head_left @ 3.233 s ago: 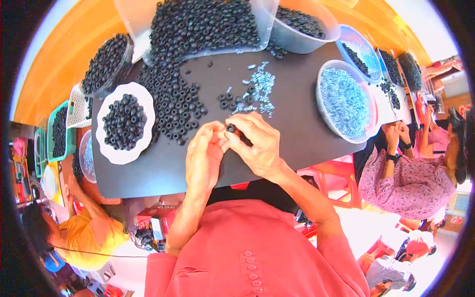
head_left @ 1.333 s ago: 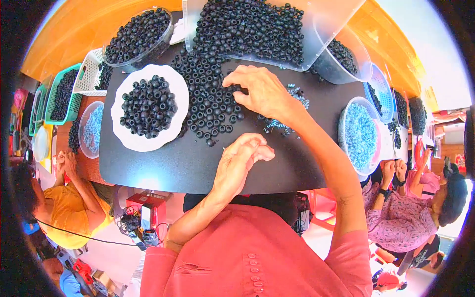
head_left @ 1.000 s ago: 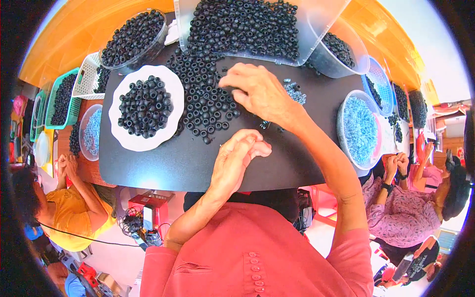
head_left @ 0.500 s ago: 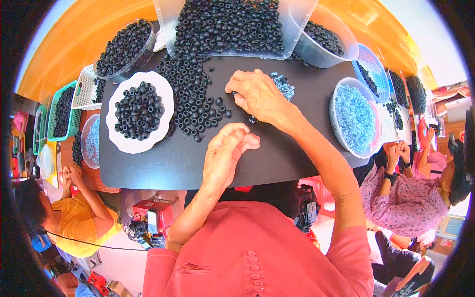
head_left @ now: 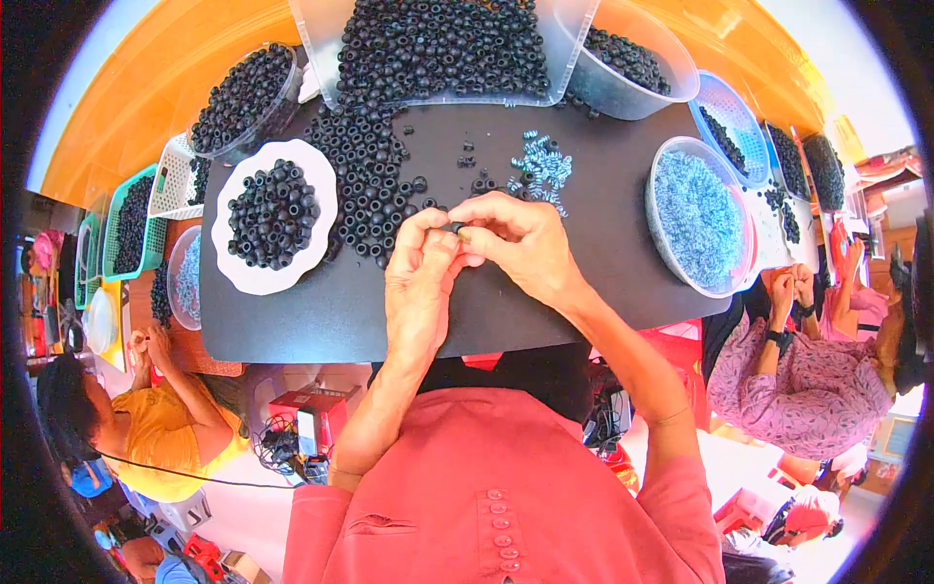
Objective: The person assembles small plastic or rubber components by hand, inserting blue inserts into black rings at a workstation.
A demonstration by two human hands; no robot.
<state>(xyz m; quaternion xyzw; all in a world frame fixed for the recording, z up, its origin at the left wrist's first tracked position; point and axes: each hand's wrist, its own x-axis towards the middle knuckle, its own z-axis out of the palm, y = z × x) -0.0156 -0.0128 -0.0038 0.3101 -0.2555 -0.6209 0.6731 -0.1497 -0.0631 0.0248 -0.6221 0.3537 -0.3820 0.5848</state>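
Note:
In front of me, over the dark table (head_left: 545,302), my two hands meet at the fingertips. Between them is a small black bead-like piece (head_left: 453,227), pinched by the fingers of my left hand (head_left: 420,282) and my right hand (head_left: 530,241). The fingers partly cover it, so any hole or insert is hidden. Loose black round pieces with holes (head_left: 365,185) spread just beyond my left hand. Past my right hand lies a little pile of pale blue, coil-like bits (head_left: 543,167), with a few black pieces (head_left: 484,182) beside it.
A white scalloped plate (head_left: 233,257) of black pieces stands at left. A large clear bin (head_left: 321,58) and round tubs (head_left: 630,102) line the far side. A tub of blue bits (head_left: 665,255) is at right. Co-workers sit at left (head_left: 161,428) and right (head_left: 798,389).
My right hand has come back from beside the blue pile to meet my left hand, uncovering the pile. My left hand has risen slightly away from me. Both now pinch a black piece.

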